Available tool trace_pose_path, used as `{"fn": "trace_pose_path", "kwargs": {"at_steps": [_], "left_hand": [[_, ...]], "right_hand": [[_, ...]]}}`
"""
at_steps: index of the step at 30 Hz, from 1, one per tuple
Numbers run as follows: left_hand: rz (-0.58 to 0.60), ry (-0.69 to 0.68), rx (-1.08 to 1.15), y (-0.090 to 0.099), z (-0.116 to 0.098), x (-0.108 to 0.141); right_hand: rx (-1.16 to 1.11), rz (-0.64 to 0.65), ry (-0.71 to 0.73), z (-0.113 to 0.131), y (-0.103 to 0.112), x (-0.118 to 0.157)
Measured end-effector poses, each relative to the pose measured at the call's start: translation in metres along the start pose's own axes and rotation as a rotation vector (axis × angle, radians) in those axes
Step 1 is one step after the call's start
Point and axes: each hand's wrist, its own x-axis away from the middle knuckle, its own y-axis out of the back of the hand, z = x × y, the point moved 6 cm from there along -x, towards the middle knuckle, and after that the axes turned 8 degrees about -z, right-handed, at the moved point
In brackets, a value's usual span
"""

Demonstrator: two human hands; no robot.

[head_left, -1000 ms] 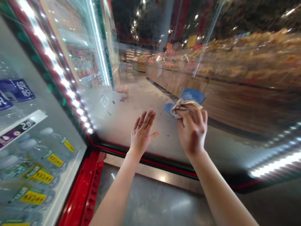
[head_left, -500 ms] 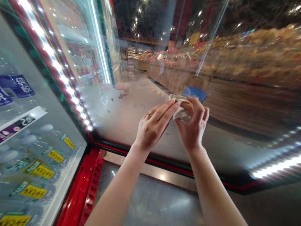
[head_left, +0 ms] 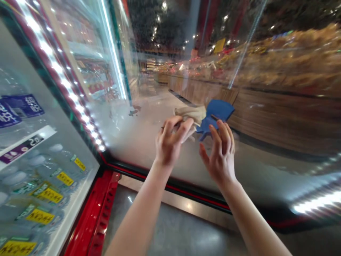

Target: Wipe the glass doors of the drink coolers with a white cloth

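My left hand (head_left: 170, 140) is closed on a crumpled cream cloth (head_left: 195, 113), its fingers bent over the lower edge. Beside it my right hand (head_left: 220, 153) is open, fingers apart and away from the cloth. A blue piece (head_left: 220, 108) with an irregular outline shows just beyond the right fingertips. I cannot tell whether it is on the glass or behind it. Both hands are in front of a large glass door pane (head_left: 149, 138) with a black and red lower frame.
Bottles with yellow labels (head_left: 39, 216) stand on the fridge shelf at the left, below a price strip (head_left: 26, 144). A bright LED strip (head_left: 64, 76) runs along the edge. Blurred store displays (head_left: 287, 60) show through the glass. Grey floor (head_left: 183, 227) lies below the door.
My right hand has let go of the cloth and opened. The cloth has shifted left with my left hand, showing more of the blue piece. The view has moved slightly.
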Motion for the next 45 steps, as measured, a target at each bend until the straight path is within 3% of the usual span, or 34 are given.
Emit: {"fn": "trace_pose_path", "kwargs": {"at_steps": [4,8,13,17,20,27,30,32,36,40,42,45], "left_hand": [[-0.041,0.052,-0.069,0.017,0.023,0.024],[0.078,-0.023,-0.110,0.017,0.018,0.045],[0.050,-0.068,-0.095,0.008,0.016,0.022],[-0.032,0.154,0.074,0.003,0.035,-0.005],[-0.072,0.323,0.170,0.000,0.051,-0.007],[-0.268,0.373,0.053,0.021,0.087,0.005],[-0.262,0.317,-0.016,0.030,0.096,0.017],[-0.173,0.219,-0.056,0.030,0.091,0.029],[0.049,-0.091,-0.122,0.023,0.053,0.052],[0.185,-0.208,-0.194,0.011,0.026,0.058],[0.191,-0.232,-0.179,0.009,0.028,0.052],[0.085,-0.188,-0.159,0.016,0.049,0.037]], "right_hand": [[0.072,0.087,-0.038,-0.001,-0.010,0.007],[0.118,0.075,-0.050,0.002,-0.016,0.008],[0.084,0.051,-0.071,0.003,-0.022,0.009],[0.071,0.068,-0.198,0.018,-0.028,0.005],[0.015,0.146,-0.216,0.035,-0.039,0.003],[-0.011,0.183,-0.213,0.038,-0.049,0.005],[-0.006,0.179,-0.204,0.036,-0.048,0.006],[0.002,0.174,-0.195,0.036,-0.047,0.006],[0.012,0.172,-0.190,0.036,-0.049,0.008],[-0.004,0.156,-0.182,0.035,-0.050,0.011],[-0.011,0.152,-0.183,0.035,-0.051,0.011],[-0.019,0.148,-0.184,0.034,-0.052,0.011]]}}
